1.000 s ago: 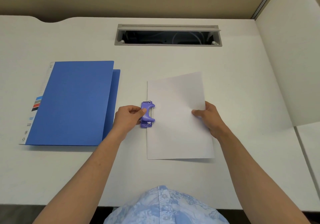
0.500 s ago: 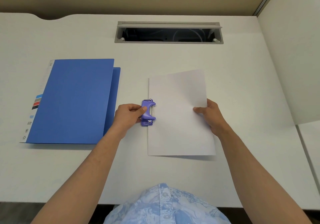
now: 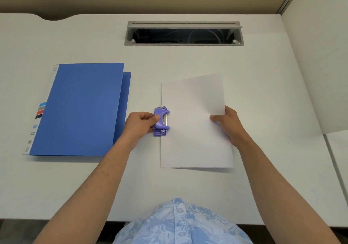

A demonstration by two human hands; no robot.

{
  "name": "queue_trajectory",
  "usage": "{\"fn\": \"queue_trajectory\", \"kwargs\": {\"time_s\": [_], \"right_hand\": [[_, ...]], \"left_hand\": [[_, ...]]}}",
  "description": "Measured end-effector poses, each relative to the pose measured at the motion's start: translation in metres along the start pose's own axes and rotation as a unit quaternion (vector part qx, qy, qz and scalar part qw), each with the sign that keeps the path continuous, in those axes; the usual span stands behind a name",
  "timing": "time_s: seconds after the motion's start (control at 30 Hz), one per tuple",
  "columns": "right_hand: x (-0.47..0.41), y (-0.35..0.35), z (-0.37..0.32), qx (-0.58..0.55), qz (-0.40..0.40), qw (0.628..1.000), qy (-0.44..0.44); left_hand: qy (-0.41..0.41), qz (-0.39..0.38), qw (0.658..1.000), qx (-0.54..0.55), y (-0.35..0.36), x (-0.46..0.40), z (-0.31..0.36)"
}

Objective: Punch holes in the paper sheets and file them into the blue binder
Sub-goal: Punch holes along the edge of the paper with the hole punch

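My left hand (image 3: 140, 126) was curled around the purple hole punch (image 3: 161, 121), thumb resting on top of its lever and the other fingers tucked against its left side. The punch sat on the white desk (image 3: 188, 61), straddling the left edge of the paper sheet (image 3: 194, 123) about halfway down that edge, so the paper's margin lay inside its slot. Whether the lever was pressed fully down I could not tell.

My right hand (image 3: 228, 126) pinched the right edge of the same sheet, thumb on top and the fingers underneath, directly across from the punch. The far right corner of the paper was lifted a little off the desk, while the near edge lay flat. So the sheet stretched between my two hands, with the punch at its left and my grip at its right.

The blue binder (image 3: 79, 110) lay closed and flat on the desk, to the left of my left hand, its right edge just beside my wrist. Its spine, with a white label strip and coloured marks, faced away to the left. Beyond the paper, a grey cable slot (image 3: 183, 33) was set into the desk.
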State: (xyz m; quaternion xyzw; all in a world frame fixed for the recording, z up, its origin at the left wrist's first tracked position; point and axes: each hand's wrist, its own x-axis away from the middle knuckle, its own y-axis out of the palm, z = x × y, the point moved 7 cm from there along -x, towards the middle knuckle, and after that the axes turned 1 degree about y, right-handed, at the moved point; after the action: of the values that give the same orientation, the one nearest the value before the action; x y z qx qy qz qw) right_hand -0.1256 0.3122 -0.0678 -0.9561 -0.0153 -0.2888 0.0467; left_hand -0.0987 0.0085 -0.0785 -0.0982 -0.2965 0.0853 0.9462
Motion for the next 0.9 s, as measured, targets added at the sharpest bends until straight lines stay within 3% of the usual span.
{"fn": "queue_trajectory", "kwargs": {"time_s": [0.43, 0.5, 0.57, 0.7, 0.9], "right_hand": [[-0.001, 0.001, -0.002, 0.030, -0.008, 1.000, -0.006], [-0.001, 0.002, -0.003, 0.028, -0.009, 1.000, -0.007], [0.000, 0.003, -0.003, 0.029, -0.011, 1.000, -0.005], [0.002, 0.004, -0.004, 0.039, -0.011, 0.999, -0.007], [0.001, 0.003, -0.004, 0.047, -0.011, 0.999, -0.012]], "left_hand": [[-0.007, -0.015, 0.999, -0.029, 0.000, -0.003, 0.004], [-0.014, 0.010, 1.000, -0.021, -0.001, -0.005, 0.008], [-0.007, 0.070, 0.994, -0.089, -0.002, -0.008, 0.016], [0.015, 0.171, 0.944, -0.281, 0.005, -0.005, 0.039], [0.022, 0.187, 0.924, -0.332, 0.015, -0.013, 0.043]]}}
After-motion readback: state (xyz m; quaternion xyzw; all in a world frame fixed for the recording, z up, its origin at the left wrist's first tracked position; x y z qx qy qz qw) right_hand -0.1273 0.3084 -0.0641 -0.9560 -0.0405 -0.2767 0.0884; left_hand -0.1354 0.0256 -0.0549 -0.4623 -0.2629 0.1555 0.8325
